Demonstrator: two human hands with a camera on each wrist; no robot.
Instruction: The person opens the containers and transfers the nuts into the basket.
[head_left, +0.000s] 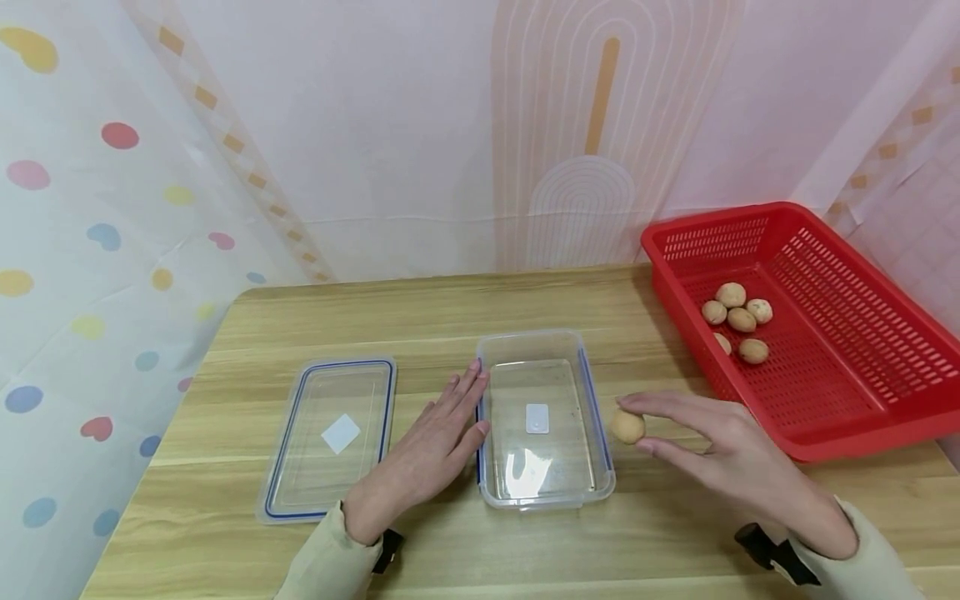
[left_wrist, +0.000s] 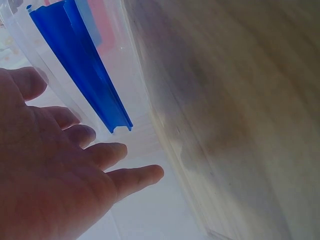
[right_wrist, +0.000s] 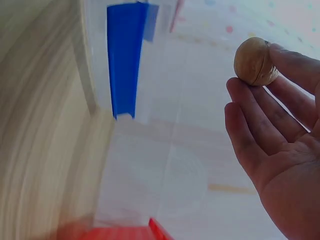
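A walnut (head_left: pixel 628 427) is pinched between the thumb and fingertips of my right hand (head_left: pixel 720 446), just right of the clear plastic box. In the right wrist view the walnut (right_wrist: pixel 254 62) shows its seam and is held up off the table. The clear box (head_left: pixel 542 492) has blue side clips and a small white label inside. My left hand (head_left: pixel 435 446) lies along the box's left side with fingers extended, fingertips at the rim. From the left wrist view, the fingers (left_wrist: pixel 135 181) are spread near a blue clip (left_wrist: pixel 82 62) of the box.
A red basket (head_left: pixel 847 417) at the right holds several walnuts (head_left: pixel 741 320). The box's lid (head_left: pixel 330 479), with a blue seal and a white square, lies flat on the wooden table (head_left: pixel 195 500) at the left. A patterned curtain (head_left: pixel 375 150) hangs behind the table.
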